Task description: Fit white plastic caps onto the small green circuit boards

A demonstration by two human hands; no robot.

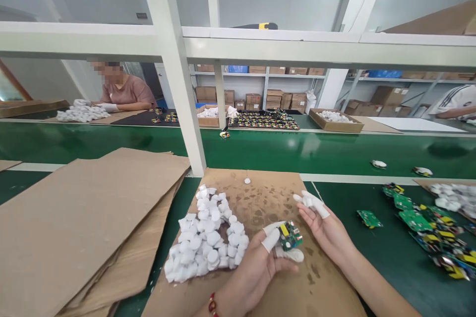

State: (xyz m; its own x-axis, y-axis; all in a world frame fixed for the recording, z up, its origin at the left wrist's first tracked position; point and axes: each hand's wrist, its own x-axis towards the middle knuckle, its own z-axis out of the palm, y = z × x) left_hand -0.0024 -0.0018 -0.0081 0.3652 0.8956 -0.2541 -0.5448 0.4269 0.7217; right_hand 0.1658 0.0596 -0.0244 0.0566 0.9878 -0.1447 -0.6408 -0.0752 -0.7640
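Note:
A small green circuit board (291, 236) with a yellow part on it is gripped between the thumb and fingers of my left hand (258, 265), above the cardboard sheet (271, 198). White finger cots cover several fingertips on both hands. To the right of the board, my right hand (323, 225) is raised with its fingers stretched out, and I see nothing held in it. A heap of white round pads (208, 237) lies on the cardboard, left of my left hand. One loose white pad (247, 181) lies at the cardboard's far end.
Several circuit boards (416, 220) are piled at the right, with a single board (369, 219) nearer. Large cardboard sheets (92, 218) are stacked at the left. A white post (178, 69) rises ahead. Across the green conveyor (297, 148), a person (128, 91) works at the left; another's sleeve (455, 101) shows right.

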